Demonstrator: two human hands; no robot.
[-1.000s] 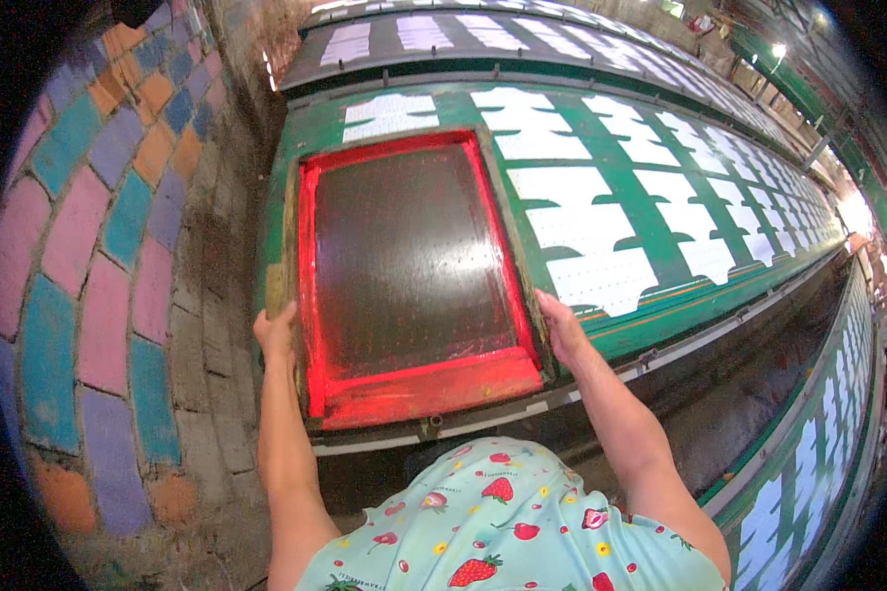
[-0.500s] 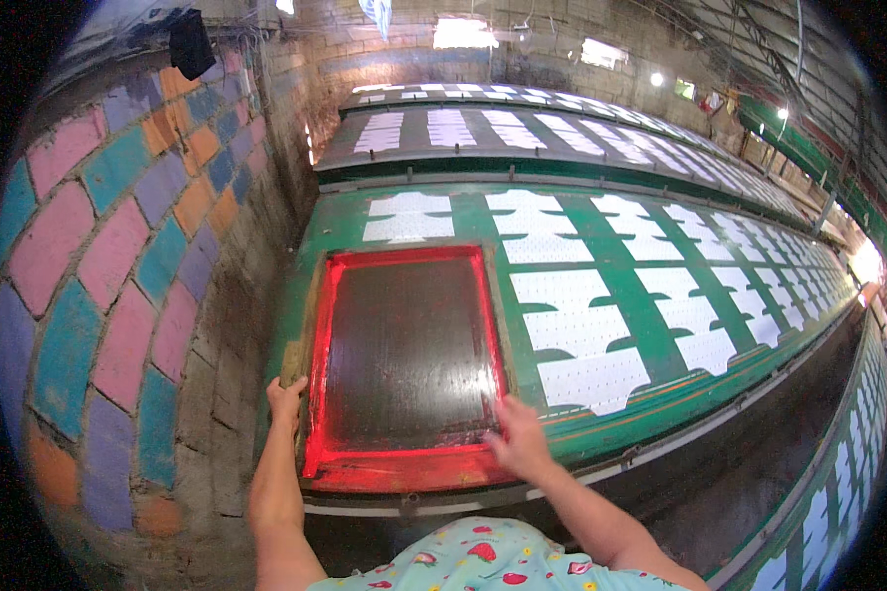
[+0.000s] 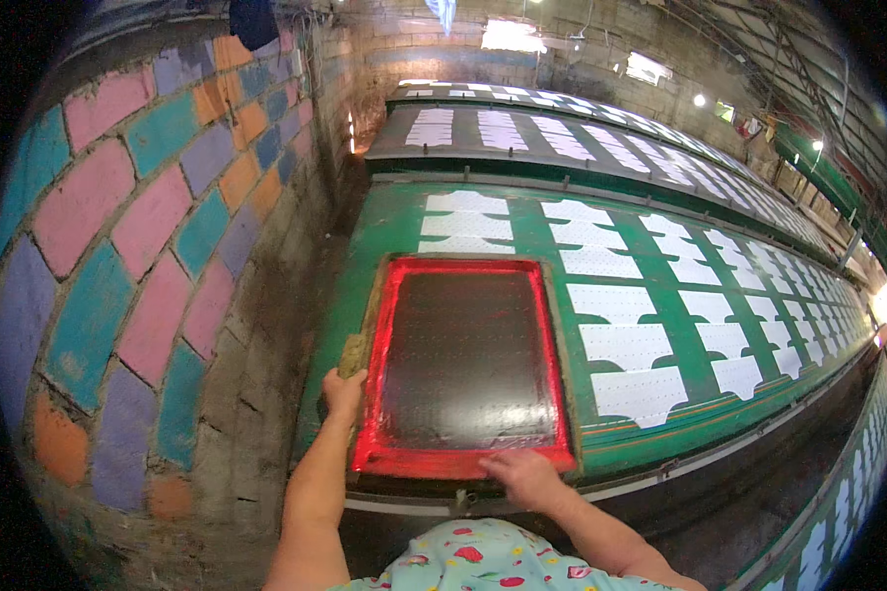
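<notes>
A rectangular screen printing frame (image 3: 468,361) with a dark mesh and bright red borders lies over the near left end of a long green table (image 3: 365,236). My left hand (image 3: 344,395) is closed on the frame's left side, beside a yellowish block on that edge. At the near bar, toward its right end, my right hand (image 3: 524,478) has its fingers bent against the red edge; its fingertips are partly hidden. Beyond the frame's far edge and to its right lie white cut fabric pieces (image 3: 625,342) with small dots, in rows. What is under the mesh cannot be made out.
More long tables (image 3: 483,148) with white pieces stand behind, and another green table (image 3: 838,512) runs along the lower right. A block wall (image 3: 128,246) painted pink, teal, purple and orange rises close on my left. A metal rail (image 3: 641,478) edges the near table.
My right hand has moved from the frame's near right corner onto its near bar. The near bar now shows slightly farther from the table's front rail. The view has shifted left.
</notes>
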